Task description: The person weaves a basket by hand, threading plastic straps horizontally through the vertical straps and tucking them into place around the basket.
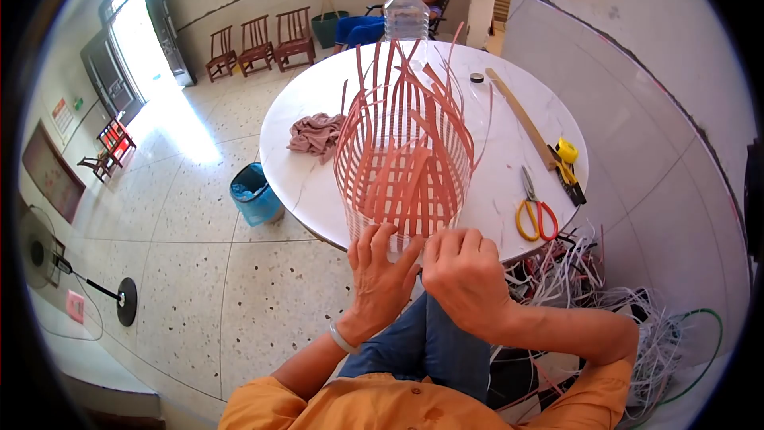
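Note:
A half-woven basket of red-brown and clear strips stands at the near edge of a round white table, its loose strip ends sticking up. My left hand is against the basket's near side, fingers bent over the clear strips. Right beside it, my right hand is closed at the same rim, its fingers curled in; what they pinch is too small to make out. Scissors with yellow and red handles lie right of the basket. A crumpled pink cloth lies to its left.
On the table are a clear plastic jug, a black cap, a wooden strip and a yellow tape. Loose strips heap at the lower right. A blue bin stands left; a person reclines behind.

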{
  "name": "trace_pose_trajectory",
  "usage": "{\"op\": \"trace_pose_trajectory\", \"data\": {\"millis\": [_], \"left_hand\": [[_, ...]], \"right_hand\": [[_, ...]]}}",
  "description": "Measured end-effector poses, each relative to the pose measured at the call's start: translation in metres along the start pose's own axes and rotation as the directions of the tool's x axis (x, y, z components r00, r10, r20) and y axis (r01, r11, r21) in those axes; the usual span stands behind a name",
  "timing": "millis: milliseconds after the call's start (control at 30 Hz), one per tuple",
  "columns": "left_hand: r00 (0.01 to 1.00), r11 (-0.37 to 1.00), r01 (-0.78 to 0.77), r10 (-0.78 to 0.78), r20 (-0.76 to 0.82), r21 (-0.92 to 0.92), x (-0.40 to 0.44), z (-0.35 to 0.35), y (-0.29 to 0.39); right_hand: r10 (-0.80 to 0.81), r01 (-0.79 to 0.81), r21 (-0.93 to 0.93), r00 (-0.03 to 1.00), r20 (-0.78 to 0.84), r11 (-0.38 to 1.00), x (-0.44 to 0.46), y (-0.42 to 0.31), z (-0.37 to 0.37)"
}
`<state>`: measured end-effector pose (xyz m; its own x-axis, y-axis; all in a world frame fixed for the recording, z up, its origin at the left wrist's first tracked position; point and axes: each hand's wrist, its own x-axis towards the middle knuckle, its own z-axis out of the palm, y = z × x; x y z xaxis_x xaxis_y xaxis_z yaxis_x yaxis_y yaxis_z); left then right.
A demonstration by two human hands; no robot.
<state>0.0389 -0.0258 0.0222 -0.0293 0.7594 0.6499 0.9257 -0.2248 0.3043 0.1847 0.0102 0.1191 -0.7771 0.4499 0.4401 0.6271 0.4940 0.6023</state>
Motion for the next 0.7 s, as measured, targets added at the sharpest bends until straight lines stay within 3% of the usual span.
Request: {"op": "trace_pose_trajectory", "data": {"millis": [133,200,233,300,333,400,500,533,600,633,700], "left_hand": [[1.000,1.000,-0.011,0.010,0.015,0.017,-0.001,-0.001,-0.001],[1.000,0.999,-0.021,0.021,0.016,0.025,-0.002,-0.001,-0.002],[1.000,0.999,-0.026,0.025,0.016,0.031,-0.002,0.000,-0.002],[0.999,0.999,-0.032,0.031,0.014,0.036,-0.003,0.001,-0.003],[0.999,0.998,-0.030,0.029,0.016,0.047,-0.003,0.001,-0.003],[0.999,0.998,-0.030,0.029,0.015,0.060,-0.003,0.001,-0.003],[0.999,0.996,-0.037,0.036,0.019,0.083,-0.003,0.001,-0.005],[0.999,0.996,-0.041,0.040,0.011,0.085,-0.004,0.003,-0.005],[0.999,0.995,-0.049,0.048,0.010,0.088,-0.005,0.004,-0.006],[0.999,0.995,-0.051,0.050,0.006,0.082,-0.005,0.005,-0.006],[0.998,0.995,-0.064,0.064,0.002,0.074,-0.005,0.006,-0.006]], "right_hand": [[0.105,-0.104,0.219,0.994,0.006,0.970,-0.002,0.015,0.013],[0.024,-0.121,0.523,0.982,0.188,0.844,0.001,0.051,0.026],[0.022,-0.120,0.523,0.982,0.189,0.844,0.002,0.064,0.035],[0.041,-0.098,0.751,0.995,0.094,0.653,0.001,0.083,0.056],[0.040,-0.097,0.750,0.995,0.094,0.655,-0.004,0.087,0.067],[0.040,-0.380,0.900,0.924,0.381,0.216,-0.011,0.090,0.090],[0.066,-0.357,0.921,0.934,0.351,0.154,-0.022,0.084,0.105],[0.067,-0.358,0.921,0.934,0.352,0.152,-0.021,0.084,0.103],[0.137,-0.020,0.862,0.989,-0.058,0.507,-0.016,0.082,0.091],[0.144,-0.026,0.863,0.988,-0.054,0.504,-0.013,0.083,0.086],[-0.044,0.161,0.722,0.983,-0.179,0.673,-0.002,0.089,0.081]]}}
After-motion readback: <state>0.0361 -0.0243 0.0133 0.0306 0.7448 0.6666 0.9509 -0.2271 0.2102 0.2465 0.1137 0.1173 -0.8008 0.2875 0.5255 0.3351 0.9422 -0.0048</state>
